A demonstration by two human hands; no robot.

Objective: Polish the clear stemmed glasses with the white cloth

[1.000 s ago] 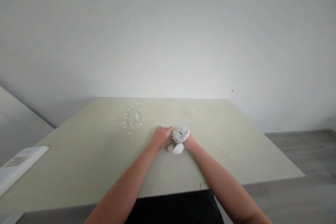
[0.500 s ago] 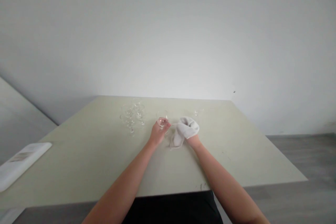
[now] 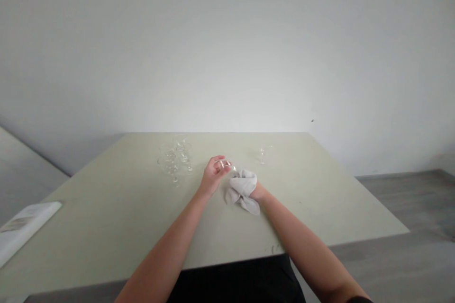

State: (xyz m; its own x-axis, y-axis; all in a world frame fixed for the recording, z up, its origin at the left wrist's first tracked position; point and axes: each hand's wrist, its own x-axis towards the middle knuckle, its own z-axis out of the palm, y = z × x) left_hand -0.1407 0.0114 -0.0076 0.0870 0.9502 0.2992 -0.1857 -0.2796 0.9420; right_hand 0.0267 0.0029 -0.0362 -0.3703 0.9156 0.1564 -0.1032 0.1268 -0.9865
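An indoor room, whether home or office one cannot tell: a plain pale wall (image 3: 227, 47) fills the upper frame, a light-topped table (image 3: 124, 218) stands against it below, and grey wood-look plank flooring (image 3: 408, 199) shows at the lower right.

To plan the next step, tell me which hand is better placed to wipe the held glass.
Likely the right: the right hand already holds the pale cloth, close beside the clear glass, while the left hand is occupied gripping that glass.
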